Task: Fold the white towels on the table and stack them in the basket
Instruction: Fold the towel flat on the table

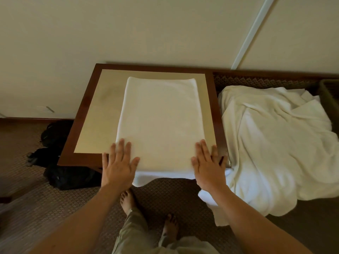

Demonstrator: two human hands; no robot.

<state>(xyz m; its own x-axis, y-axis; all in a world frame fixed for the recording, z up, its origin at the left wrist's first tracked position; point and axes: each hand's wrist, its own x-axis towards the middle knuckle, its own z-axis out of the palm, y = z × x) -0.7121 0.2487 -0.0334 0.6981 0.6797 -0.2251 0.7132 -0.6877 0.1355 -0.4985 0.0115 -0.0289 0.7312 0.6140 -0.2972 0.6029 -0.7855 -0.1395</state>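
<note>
**Two flat hands, one overhanging edge**

Both hands spread flat, fingers straight, gripping nothing: left hand (119,163) pressing the near left corner of the towel (157,123), right hand (208,165) pressing the near right corner. Towel lying smooth in the centre of the frame on the table (88,114), its near edge drooping past the table's front rim, toward the bare feet at the bottom.

Likely trouble:
- Sliding off. Overhang plus any pull toward the body could probably drag the whole towel to the floor.
- Crooked fold. Uneven pressure from the two palms could skew the layers.
- Mixing with the heap of towels (275,143) at right of frame, close beside the table.
- Long carry to the basket (329,92), only partly visible at the far right edge, so a loose fold may open on the way.
</note>
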